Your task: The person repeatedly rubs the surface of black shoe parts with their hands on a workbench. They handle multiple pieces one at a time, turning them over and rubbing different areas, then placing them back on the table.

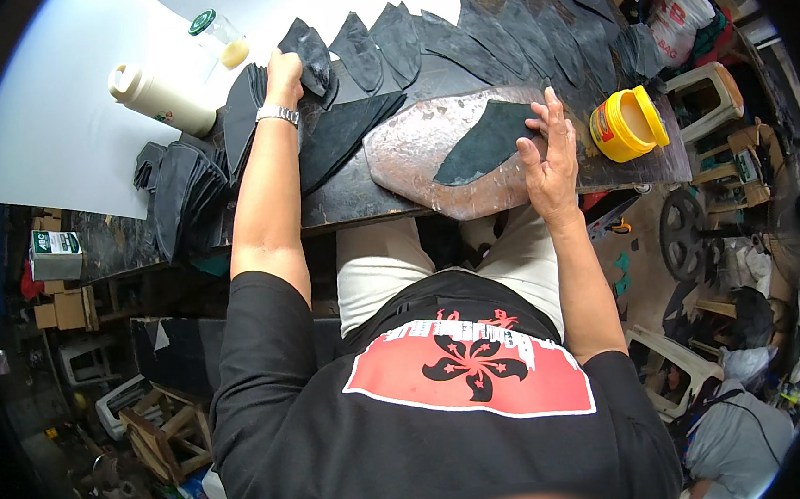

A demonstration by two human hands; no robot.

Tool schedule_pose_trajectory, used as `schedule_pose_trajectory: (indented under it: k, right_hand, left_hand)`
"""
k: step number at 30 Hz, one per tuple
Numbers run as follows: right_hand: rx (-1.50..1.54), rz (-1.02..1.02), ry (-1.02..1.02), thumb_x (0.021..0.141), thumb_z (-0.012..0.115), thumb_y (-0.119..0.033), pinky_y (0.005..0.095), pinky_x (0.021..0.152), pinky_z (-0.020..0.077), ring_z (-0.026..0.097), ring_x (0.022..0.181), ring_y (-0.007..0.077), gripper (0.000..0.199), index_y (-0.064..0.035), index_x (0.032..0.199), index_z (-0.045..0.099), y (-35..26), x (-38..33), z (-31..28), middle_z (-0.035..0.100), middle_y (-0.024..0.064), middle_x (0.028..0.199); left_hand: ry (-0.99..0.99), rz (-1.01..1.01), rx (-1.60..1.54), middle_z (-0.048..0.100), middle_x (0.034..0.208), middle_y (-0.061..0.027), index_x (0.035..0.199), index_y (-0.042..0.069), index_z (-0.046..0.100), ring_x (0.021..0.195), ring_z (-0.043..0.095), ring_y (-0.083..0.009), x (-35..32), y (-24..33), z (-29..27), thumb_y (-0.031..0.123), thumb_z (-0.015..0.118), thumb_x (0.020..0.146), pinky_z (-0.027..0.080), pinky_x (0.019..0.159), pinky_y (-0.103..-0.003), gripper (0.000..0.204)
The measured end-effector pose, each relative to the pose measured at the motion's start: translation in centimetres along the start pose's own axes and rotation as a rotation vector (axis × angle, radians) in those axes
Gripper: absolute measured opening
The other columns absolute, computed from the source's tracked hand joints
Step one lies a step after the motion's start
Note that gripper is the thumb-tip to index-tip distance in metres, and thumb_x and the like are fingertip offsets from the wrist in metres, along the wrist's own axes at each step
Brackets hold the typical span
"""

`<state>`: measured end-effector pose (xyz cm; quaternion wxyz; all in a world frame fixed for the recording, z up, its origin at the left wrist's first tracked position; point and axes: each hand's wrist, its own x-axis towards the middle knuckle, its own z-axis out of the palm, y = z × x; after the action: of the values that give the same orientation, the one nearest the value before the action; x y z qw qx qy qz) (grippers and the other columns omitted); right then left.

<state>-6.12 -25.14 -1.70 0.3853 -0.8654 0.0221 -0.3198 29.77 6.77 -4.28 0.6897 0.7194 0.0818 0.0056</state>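
Observation:
My left hand (284,78) reaches to the far side of the bench, its fingers closed at the left edge of a pointed black leather piece (310,54). A stack of similar pieces lies just beside that wrist. My right hand (551,157) is open with fingers apart, at the right end of a dark leather piece (483,145). That piece lies flat on a worn, brownish slab (397,159) at the bench's near edge. A row of pointed black leather pieces (401,45) fans out along the far side.
An open yellow tub (621,126) stands right of my right hand. Far left are a cream flask (160,100) and a glass jar with a green lid (218,38). More black pieces (188,192) are stacked at the bench's left. Stools (707,98) and clutter surround the bench.

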Motion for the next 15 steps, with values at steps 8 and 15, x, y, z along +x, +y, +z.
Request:
schedule_pose_trajectory:
  k: [8, 15]
  right_hand:
    - [-0.109, -0.081, 0.000, 0.100, 0.057, -0.056, 0.0574, 0.121, 0.0217, 0.053, 0.137, 0.0267, 0.079, -0.0115, 0.161, 0.033, 0.6, 0.0, 0.0, 0.045, 0.0097, 0.160]
    - [-0.065, -0.055, -0.027, 0.102, 0.048, -0.063, 0.0550, 0.122, 0.0223, 0.050, 0.140, 0.0272, 0.080, -0.0111, 0.161, 0.032, 0.6, 0.1, -0.2, 0.042, 0.0087, 0.162]
  left_hand:
    - [0.109, 0.342, 0.663, 0.059, 0.135, -0.0344, 0.144, -0.004, 0.051, 0.132, 0.055, -0.0454, -5.6, 3.0, 0.7, 0.004, 0.050, 0.080, 0.041, 0.114, -0.045, 0.065]
    - [0.181, 0.350, 0.501, 0.055, 0.134, -0.0415, 0.146, -0.009, 0.045, 0.128, 0.056, -0.0492, -6.0, 2.1, 0.5, 0.006, 0.047, 0.083, 0.042, 0.112, -0.047, 0.065]
